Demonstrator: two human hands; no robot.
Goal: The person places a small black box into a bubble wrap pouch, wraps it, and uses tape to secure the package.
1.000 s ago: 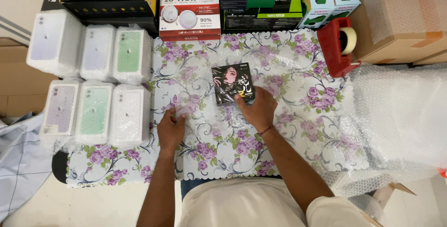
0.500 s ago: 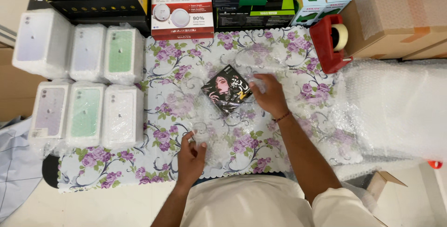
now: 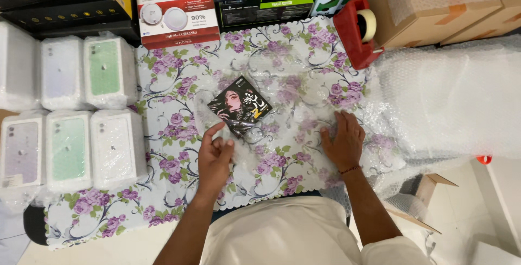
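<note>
A small black box (image 3: 240, 105) with a drawn figure on its lid lies tilted on a clear sheet of bubble wrap (image 3: 304, 99) spread over the floral tablecloth (image 3: 173, 80). My left hand (image 3: 215, 157) is just below the box, its fingers pinching the near edge of the wrap. My right hand (image 3: 343, 140) lies flat, fingers apart, pressing the wrap down to the right of the box.
Six wrapped phone boxes (image 3: 70, 113) fill the table's left side. A red tape dispenser (image 3: 357, 31) stands at the back right. A bubble wrap roll (image 3: 450, 96) lies to the right. Cartons (image 3: 176, 7) and cardboard boxes (image 3: 434, 4) line the back.
My left hand came back up from the near table edge to the wrap below the box. My right hand left the box and slid right and nearer, onto the wrap.
</note>
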